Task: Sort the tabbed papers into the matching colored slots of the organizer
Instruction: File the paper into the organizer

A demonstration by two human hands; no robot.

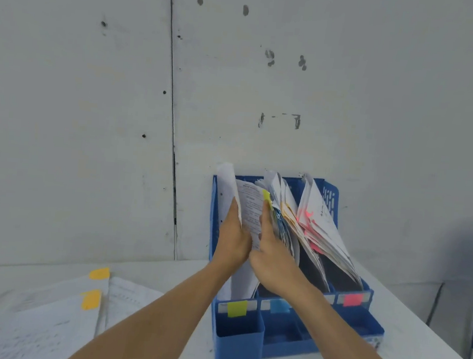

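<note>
- Tabbed paper [251, 209] – yellow-green tab, print too blurred to read – stands in the leftmost slot of the organizer [290, 338], above its yellow-green label [237, 308].
- Left hand [231, 236] presses straight fingers on the white sheets there.
- Right hand [273, 257] lays its thumb along the paper; I cannot tell its grip.
- Blue label [279, 306] and pink label [353, 299] mark other slots.

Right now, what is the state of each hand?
Left hand: open, straight fingers pressing white curled sheet.
Right hand: pinches printed paper with yellow-green tab.
</note>
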